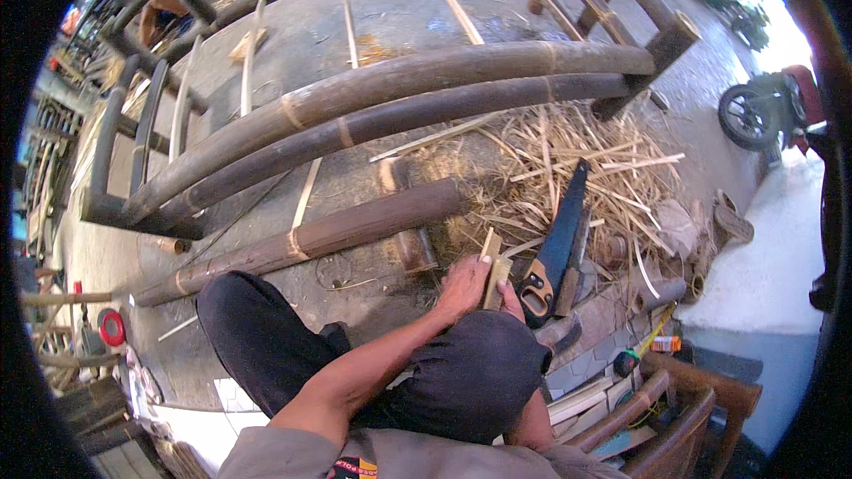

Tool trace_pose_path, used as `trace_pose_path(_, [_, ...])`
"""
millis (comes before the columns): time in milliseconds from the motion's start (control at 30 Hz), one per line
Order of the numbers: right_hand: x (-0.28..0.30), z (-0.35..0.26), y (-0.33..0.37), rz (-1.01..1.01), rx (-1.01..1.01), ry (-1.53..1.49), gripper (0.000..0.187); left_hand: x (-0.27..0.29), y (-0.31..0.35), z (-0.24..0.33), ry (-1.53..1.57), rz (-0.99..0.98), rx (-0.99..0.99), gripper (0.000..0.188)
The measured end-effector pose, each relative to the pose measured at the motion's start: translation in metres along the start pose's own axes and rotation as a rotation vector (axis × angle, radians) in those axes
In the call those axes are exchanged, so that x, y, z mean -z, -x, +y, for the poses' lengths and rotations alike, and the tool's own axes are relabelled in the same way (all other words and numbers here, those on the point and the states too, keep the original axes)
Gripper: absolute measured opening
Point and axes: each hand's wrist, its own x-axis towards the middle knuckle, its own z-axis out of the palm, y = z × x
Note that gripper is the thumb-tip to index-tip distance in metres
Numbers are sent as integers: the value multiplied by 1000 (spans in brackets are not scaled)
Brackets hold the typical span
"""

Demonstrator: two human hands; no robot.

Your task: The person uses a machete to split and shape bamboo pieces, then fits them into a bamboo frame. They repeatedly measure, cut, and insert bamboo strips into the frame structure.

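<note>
Above my right knee, my left hand (466,286) and my right hand (510,301) are close together on short pale bamboo pieces. The left fingers press against one upright bamboo piece (490,246), and the right thumb lies on the wider bamboo piece (499,273) beside it. Part of the right hand is hidden behind my knee. Just right of my hands rests a hand saw (561,223) with a dark blade and a tan-and-black handle. A dark bamboo pole (364,220) lies across a short bamboo length (414,249) left of my hands.
A large dark bamboo frame (373,80) with pale slats spans the far side. Bamboo shavings (568,146) heap up at right. A tape measure (626,363) and brown bamboo furniture (683,399) are at lower right. A motorcycle wheel (747,117) stands far right; another person (164,11) is far left.
</note>
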Motion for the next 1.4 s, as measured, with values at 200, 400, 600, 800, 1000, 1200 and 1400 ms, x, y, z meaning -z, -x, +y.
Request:
trace_pose_path(200, [16,-5,-3,45,79,282,37,9,4,-1,-81,-132,-187,66])
trace_pose_path(400, [-15,-84,-7,73,123,172,44,53,14,19,116,34,-186,64])
trace_pose_path(600, [-17,-130,-13,192,62,273,39,96,15,17,193,107,-81,56])
trace_pose_path(800, [4,-141,4,317,96,261,43,109,3,-2,208,126,-22,50])
trace_pose_path(1000, [28,-293,-31,368,677,160,45,143,-11,12,134,292,-115,45])
trace_pose_path(1200, [66,-187,-42,736,640,1134,34,238,-10,68,388,573,-141,39])
trace_pose_path(1400, [84,-61,-7,804,848,1792,39,364,49,122,206,818,-250,46])
